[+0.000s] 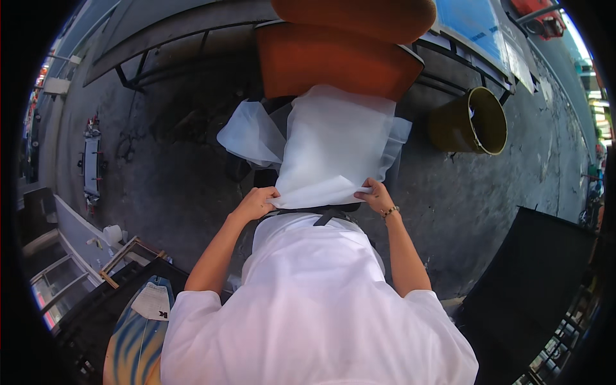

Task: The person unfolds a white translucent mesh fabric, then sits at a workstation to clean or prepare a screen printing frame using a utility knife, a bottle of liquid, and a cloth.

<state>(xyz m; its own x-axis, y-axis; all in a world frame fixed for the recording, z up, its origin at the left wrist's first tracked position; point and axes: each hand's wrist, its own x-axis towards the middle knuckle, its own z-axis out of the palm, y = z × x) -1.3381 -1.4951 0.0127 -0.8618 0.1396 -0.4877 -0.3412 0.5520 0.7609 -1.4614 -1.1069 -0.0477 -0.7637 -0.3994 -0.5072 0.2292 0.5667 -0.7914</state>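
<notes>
Between the near edge of an orange chair and the person's white shirt spreads a translucent white sheet, its nearest corners pinched by left hand and right hand, apparently keeping that side straight.

Stained grey floor with an olive-brown bucket and a long narrow object on it

Beyond the fingers lies the sheet, its near edge between them; the chair is farther ahead, the bucket ahead to their right, the board behind to their left.
</notes>
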